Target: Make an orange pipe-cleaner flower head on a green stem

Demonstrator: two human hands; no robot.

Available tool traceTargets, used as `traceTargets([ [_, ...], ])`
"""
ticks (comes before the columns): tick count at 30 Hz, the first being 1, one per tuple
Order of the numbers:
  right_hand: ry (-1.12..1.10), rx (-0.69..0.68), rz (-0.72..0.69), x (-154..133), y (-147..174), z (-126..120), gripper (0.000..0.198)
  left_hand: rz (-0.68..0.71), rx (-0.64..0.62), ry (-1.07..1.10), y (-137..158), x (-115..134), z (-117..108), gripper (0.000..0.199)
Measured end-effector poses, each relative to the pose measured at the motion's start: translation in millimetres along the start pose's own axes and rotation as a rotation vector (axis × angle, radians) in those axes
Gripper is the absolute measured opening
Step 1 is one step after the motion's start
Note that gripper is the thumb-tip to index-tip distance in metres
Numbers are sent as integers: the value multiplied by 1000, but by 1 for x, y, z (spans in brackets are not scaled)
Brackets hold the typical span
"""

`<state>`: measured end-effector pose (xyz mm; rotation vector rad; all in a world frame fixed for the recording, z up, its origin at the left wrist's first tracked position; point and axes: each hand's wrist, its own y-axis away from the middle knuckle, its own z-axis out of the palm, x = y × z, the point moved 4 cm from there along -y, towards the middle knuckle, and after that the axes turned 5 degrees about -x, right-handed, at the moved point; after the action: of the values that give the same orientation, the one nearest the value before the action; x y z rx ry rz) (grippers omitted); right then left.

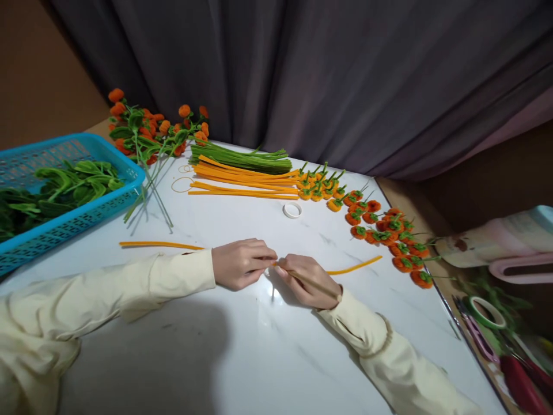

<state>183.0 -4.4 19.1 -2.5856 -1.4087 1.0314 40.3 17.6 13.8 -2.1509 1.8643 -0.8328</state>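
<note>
L hand point(242, 264) has its fingers pinched on the mid. part of a long yellow-orange fuzzy strip point(354, 267), & R hand point(307, 278) is just beside it, gripping a thin brown stick point(319, 287) w/ its tip by the strip. The strip goes over the table point(268, 357), ends poking out both sides, w/ a white ring point(292, 217) behind & a blue basket point(86, 222) far L.

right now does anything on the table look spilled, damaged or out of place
Nothing looks spilled or damaged. The untidiest spot is the back left, where the long-stemmed orange flowers lie loosely, their stems crossing beside the blue basket.
</note>
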Motion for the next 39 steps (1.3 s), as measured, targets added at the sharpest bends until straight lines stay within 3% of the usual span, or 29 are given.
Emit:
traceTargets([
  [12,-183,-23,242,10,-3,2,28,-32,-46,7,1,-1,1,21],
  [18,-420,191,442,23,1,-4,37,-37,-29,19,0,0,-1,22],
  [20,-416,211,436,23,2,-5,38,-34,-36,18,-1,0,-1,22],
  [26,-301,102,320,14,3,-1,31,-36,-22,-21,0,-2,1,20],
  [34,-487,253,452,23,5,-5,39,-291,-43,78,-3,-9,7,15],
  [39,-715,344,551,26,5,-2,32,-423,-39,234,-3,-8,5,11],
])
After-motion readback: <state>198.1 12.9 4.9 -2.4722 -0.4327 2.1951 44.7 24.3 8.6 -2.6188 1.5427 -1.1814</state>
